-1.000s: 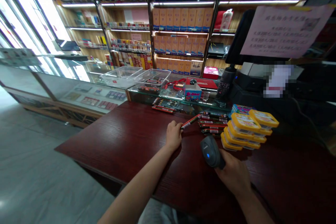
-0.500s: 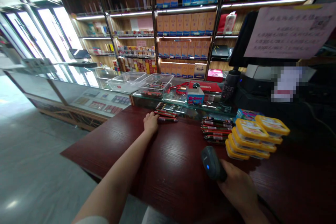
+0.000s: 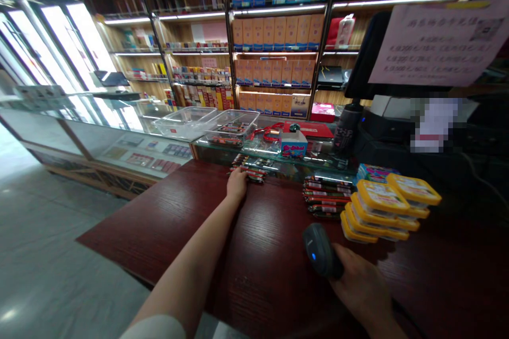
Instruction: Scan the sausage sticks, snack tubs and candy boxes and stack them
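Note:
My left hand reaches to the far side of the brown counter, its fingers curled on a slim wrapped stick at the near edge of a small pile; the fingertips are partly hidden. In my right hand is a black handheld barcode scanner with a blue light, its head tilted over the counter. Beyond the scanner lies a second group of dark-and-red wrapped sticks. Stacked yellow-lidded tubs stand to the right of these.
Clear plastic baskets rest on the glass display case behind the counter. A small blue-and-pink box is there too. At right stands a monitor with a pink notice. Stocked shelves line the back wall.
My left hand has moved slightly right and away from me, bringing the wrapped stick up against the pile. The scanner stays nearly still in my right hand. The view has shifted slightly.

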`<state>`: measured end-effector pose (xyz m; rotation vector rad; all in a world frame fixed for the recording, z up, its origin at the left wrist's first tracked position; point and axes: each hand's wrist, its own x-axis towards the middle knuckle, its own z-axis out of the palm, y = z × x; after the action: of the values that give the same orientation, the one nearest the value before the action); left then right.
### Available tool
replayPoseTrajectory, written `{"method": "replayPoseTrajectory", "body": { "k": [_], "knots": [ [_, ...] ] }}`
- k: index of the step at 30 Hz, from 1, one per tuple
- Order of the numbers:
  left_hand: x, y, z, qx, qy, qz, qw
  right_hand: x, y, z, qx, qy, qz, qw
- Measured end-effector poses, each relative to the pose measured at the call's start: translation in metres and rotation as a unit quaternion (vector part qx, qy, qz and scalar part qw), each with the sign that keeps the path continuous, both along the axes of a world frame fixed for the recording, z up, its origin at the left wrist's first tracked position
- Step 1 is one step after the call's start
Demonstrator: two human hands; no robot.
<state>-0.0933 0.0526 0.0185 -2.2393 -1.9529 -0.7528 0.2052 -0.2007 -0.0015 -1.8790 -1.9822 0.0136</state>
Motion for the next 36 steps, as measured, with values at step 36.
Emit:
{"method": "replayPoseTrajectory", "body": {
  "k": [36],
  "knots": [
    [0.209, -0.028, 0.039, -0.008, 0.048, -0.254, 0.966, -0.007, 0.002, 0.029, -0.089, -0.034, -0.043, 0.995]
  ]
}}
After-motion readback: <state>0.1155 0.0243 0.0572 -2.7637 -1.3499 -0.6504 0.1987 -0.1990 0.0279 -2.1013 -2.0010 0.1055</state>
